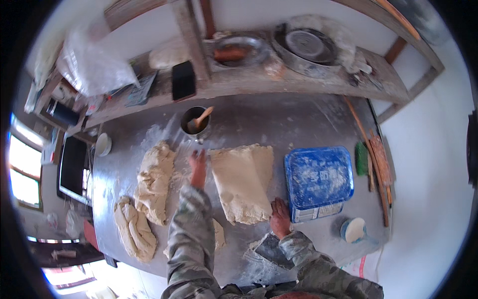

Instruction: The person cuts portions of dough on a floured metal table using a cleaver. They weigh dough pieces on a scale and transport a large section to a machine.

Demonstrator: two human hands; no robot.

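A thick folded slab of dough (241, 183) lies before me on the metal tabletop (246, 119). My left hand (198, 168) is just left of the slab, somewhat blurred, its fingers pointing toward a metal mug (195, 123) that holds a wooden-handled brush. At the slab's lower right corner rests my right hand (281, 218), fingers extended, beside a blue-lidded tub (319, 177). Below that wrist is a flat dark scraper (276, 251), partly hidden by my sleeve. Another piece of dough (219, 235) shows partly behind my left forearm.
Two dough masses, a long one (155, 183) and a smaller one (134, 230), lie at left. On the right are a green-bristled brush (361, 159), wooden sticks (377, 175) and a scoop of white powder (354, 230). A wooden shelf (261, 89) spans the back, holding a phone (183, 80).
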